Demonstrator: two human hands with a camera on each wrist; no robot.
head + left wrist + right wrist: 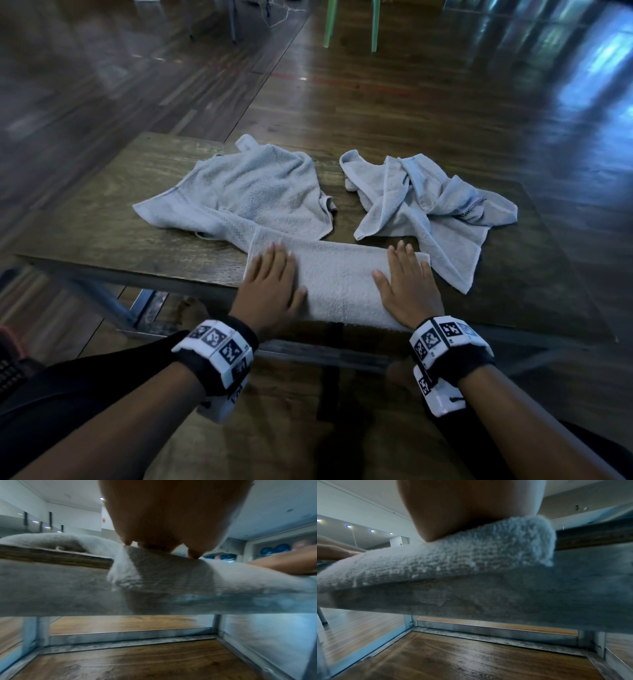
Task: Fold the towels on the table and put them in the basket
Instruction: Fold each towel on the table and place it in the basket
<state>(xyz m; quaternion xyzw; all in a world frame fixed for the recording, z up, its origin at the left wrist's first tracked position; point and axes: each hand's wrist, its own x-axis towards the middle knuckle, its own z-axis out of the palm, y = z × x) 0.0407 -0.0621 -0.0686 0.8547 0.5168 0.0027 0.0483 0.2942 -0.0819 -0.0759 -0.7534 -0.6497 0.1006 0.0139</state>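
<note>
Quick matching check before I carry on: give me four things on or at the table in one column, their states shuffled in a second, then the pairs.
Column one:
1. folded towel
2. back-left towel
3. back-right towel
4. left hand

Column two:
A. crumpled in twisted folds, unfolded
B. a long strip at the near edge of the table, under both hands
C. pressed flat on the strip's left end, fingers straight
D. spread out loosely, unfolded

The right hand lies flat on the strip's other end.

Pairs: 1-B, 2-D, 3-A, 4-C
</note>
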